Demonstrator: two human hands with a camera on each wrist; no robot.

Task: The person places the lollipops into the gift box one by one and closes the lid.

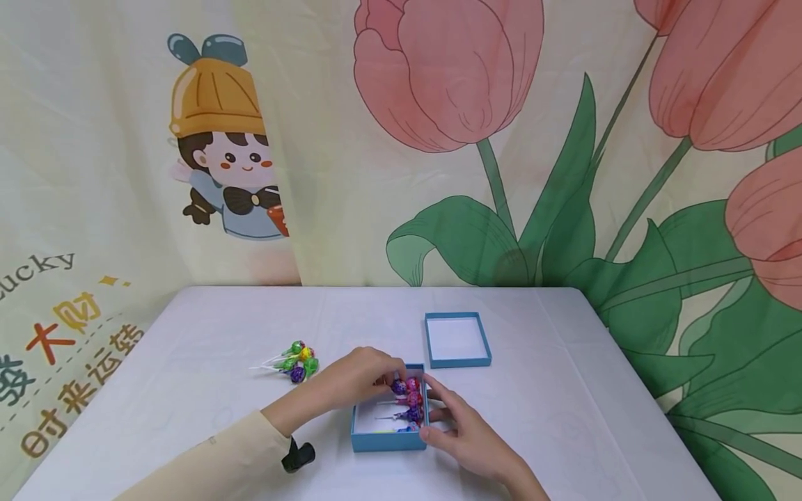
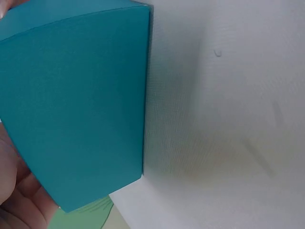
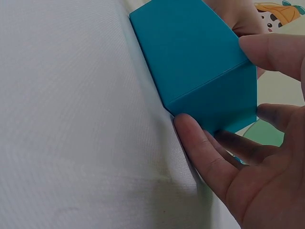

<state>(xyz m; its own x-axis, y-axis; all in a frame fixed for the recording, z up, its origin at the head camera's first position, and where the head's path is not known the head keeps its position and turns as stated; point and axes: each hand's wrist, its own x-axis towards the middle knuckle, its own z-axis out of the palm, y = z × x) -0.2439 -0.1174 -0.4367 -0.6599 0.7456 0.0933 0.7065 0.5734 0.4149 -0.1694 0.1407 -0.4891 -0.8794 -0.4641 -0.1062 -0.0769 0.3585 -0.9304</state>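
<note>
A blue box [image 1: 390,441] with a white inside stands on the table, holding a row of lollipops with purple, pink and red wrappers [image 1: 412,400] along its right side. My left hand [image 1: 360,376] reaches over the box's far left part, its fingertips pinching a purple lollipop [image 1: 399,387]. The stick under those fingers is hidden. My right hand [image 1: 466,431] lies along the box's right side; its thumb [image 3: 274,52] touches the near corner and the other fingers rest against the side wall. The left wrist view mostly shows the box's outer wall [image 2: 81,105].
Several lollipops with green, yellow and purple heads [image 1: 301,362] lie in a bunch on the left of the table, sticks pointing left. A blue-rimmed box lid [image 1: 459,364] lies white side up behind the box. A printed curtain [image 1: 332,174] hangs behind the white table [image 1: 551,390].
</note>
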